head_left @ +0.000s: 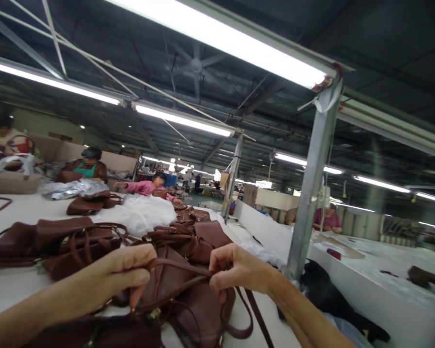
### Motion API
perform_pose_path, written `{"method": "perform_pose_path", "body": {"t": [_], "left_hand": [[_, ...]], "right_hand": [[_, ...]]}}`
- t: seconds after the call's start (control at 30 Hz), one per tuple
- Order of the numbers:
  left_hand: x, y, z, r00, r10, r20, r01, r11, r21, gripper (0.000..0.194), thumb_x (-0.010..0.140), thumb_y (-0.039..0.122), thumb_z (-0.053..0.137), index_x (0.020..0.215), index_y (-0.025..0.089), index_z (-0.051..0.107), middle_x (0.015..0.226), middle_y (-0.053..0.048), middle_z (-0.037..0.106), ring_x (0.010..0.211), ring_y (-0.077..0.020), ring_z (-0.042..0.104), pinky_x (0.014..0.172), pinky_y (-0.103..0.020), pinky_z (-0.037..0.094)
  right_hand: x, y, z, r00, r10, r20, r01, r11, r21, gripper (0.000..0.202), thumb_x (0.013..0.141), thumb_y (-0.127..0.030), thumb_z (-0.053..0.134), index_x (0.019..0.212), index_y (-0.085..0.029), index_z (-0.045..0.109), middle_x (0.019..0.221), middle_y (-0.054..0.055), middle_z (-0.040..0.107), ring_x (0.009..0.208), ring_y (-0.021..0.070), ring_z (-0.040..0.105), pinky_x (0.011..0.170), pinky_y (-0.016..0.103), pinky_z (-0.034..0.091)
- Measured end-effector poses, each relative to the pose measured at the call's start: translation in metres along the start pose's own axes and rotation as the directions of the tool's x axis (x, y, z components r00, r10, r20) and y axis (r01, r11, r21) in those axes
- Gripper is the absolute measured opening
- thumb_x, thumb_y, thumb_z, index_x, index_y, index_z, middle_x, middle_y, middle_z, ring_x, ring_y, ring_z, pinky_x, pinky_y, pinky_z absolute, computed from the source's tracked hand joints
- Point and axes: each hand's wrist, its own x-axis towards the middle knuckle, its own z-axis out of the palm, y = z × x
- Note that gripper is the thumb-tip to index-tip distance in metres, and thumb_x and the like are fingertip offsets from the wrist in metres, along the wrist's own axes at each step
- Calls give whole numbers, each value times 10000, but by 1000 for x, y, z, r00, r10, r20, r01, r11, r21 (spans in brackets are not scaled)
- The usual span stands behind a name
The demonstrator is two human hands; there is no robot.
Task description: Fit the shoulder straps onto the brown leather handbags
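My left hand [130, 273] and my right hand [235, 270] are both closed in a pinch on a brown leather strap [181, 266]. Between them the strap runs roughly level, and its loose end [255, 316] hangs down below my right hand. Beneath my hands lie brown leather handbags [199, 309] in a pile, with straps and small metal fittings showing. A darker brown bag [108, 333] fills the near edge of the view, partly cut off. Which bag the held strap belongs to is hard to make out.
More brown handbags [61, 234] lie on the white table [0, 285] to the left. White plastic wrapping [141, 212] is heaped beyond them. A metal post [311, 188] stands at the right beside a white partition [348, 285]. Several people work farther back, one in a pink top [141, 187].
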Motion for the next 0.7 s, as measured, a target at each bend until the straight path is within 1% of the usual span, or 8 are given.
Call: {"method": "perform_pose_path", "body": {"t": [0.1,0.2,0.3,0.37,0.43,0.53,0.63,0.7], "left_hand": [[10,14,0,995,60,-80,-39,971,237,246,954,395,407,790,235,496,679,28,568,635,-172,524,614,-260,374],[12,14,-3,980,145,-138,-48,841,539,216,952,346,381,855,237,540,720,-9,628,687,-219,581,627,-301,322],[8,2,-4,983,128,-132,-21,791,611,202,925,297,411,781,232,537,673,-16,621,652,-221,572,600,-309,282],[8,-6,-1,986,86,-142,-9,881,474,223,922,313,447,724,225,500,664,4,586,633,-186,548,585,-280,317],[10,-11,6,990,-32,-138,54,986,159,249,933,377,445,730,232,444,596,51,518,517,-137,498,498,-233,331],[19,-12,19,972,-173,-160,135,965,-223,277,929,471,434,772,247,390,488,106,460,349,-94,409,358,-179,255],[28,-1,26,954,-92,-287,1,953,-302,291,920,489,490,792,237,420,503,107,496,364,-83,461,358,-156,310],[32,12,25,938,-22,-346,-89,949,-303,269,933,466,490,813,230,447,495,121,468,339,-63,406,346,-150,274]], "right_hand": [[-2,5,1,999,42,18,-42,999,-18,274,584,-286,821,680,-147,605,575,-29,679,435,77,575,468,166,422],[-6,12,0,999,33,-16,-34,999,-36,214,612,-250,768,686,-154,591,569,-27,683,458,88,597,466,159,411],[-10,14,-4,998,48,-31,-50,996,-69,184,621,-226,739,682,-157,580,556,-27,674,466,97,607,443,151,380],[-10,11,-6,999,46,-17,-47,997,-59,195,620,-238,746,682,-154,582,567,-21,675,472,98,606,445,154,376],[-9,5,-3,1000,9,-6,-9,999,-42,212,634,-264,753,700,-149,587,602,-9,686,500,97,613,476,161,396],[-2,-3,12,999,-31,10,32,997,-73,230,660,-289,755,726,-150,584,600,-25,657,494,83,576,473,164,376],[7,-5,35,997,-78,21,80,994,-79,296,672,-349,803,762,-148,605,598,-48,612,498,70,519,465,169,352],[13,-4,49,991,-127,35,128,992,-20,373,659,-420,842,778,-136,630,629,-38,618,524,68,517,482,172,367]]}}
